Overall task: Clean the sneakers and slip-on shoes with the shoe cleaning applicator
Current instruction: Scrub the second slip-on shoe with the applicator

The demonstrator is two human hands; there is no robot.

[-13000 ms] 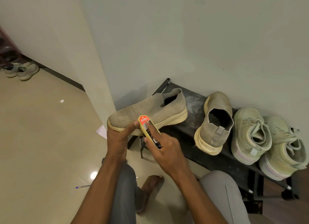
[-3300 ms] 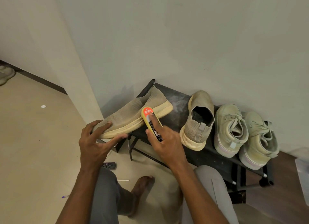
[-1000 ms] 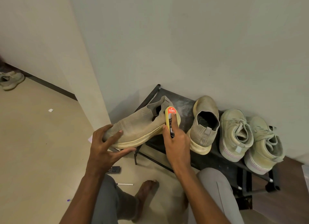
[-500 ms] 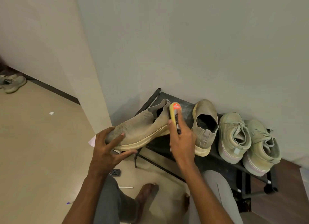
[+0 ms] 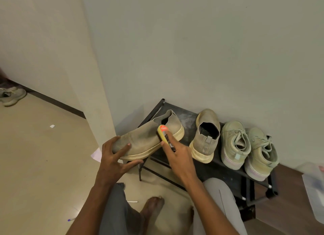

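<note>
My left hand (image 5: 117, 157) grips the toe end of the beige slip-on shoe (image 5: 149, 140), fingers spread over the knit upper and my thumb curled under the pale sole, holding it in the air with its heel toward the wall. My right hand (image 5: 177, 156) is clamped on the shoe cleaning applicator (image 5: 164, 135), index finger laid along its back, its yellow edge pressed against the shoe's side near the opening. Just beyond my right knuckles the second slip-on (image 5: 206, 138) stands on the black shoe rack (image 5: 201, 170), heel toward me. Farther out on that side sit 2 pale green sneakers (image 5: 249, 147), side by side and touching. Below my wrists are my grey trousers and 1 bare foot (image 5: 151, 208) on the tiled floor (image 5: 43, 164).
</note>
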